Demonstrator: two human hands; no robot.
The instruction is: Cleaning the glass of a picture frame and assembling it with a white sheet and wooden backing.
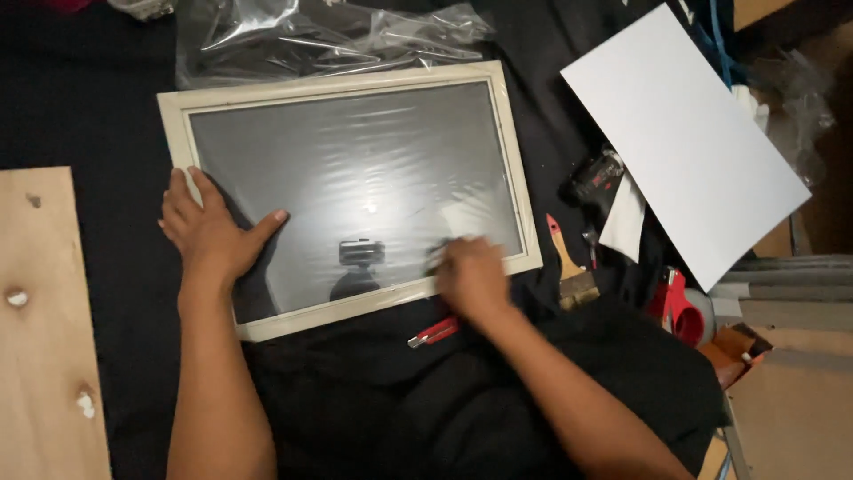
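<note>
Head view. A cream-framed picture frame [351, 191] wrapped in clear film lies flat on a black cloth [115, 107], filling the centre of the picture; its long axis runs left to right, tilted slightly so the right end sits higher, and its glazed face points up at the camera. The left hand [213, 233] rests open and flat, palm down, on the lower left corner, gripping nothing. The right hand [471, 277], blurred, lies on the glazing near the lower right rail; whether its fingers pinch the film cannot be told. A red utility knife [434, 332] lies just below the frame, a paintbrush [569, 265] at right, a white sheet [684, 142] at upper right. Risk: uneven pressure could let the frame slide on the cloth or strain the pane.
</note>
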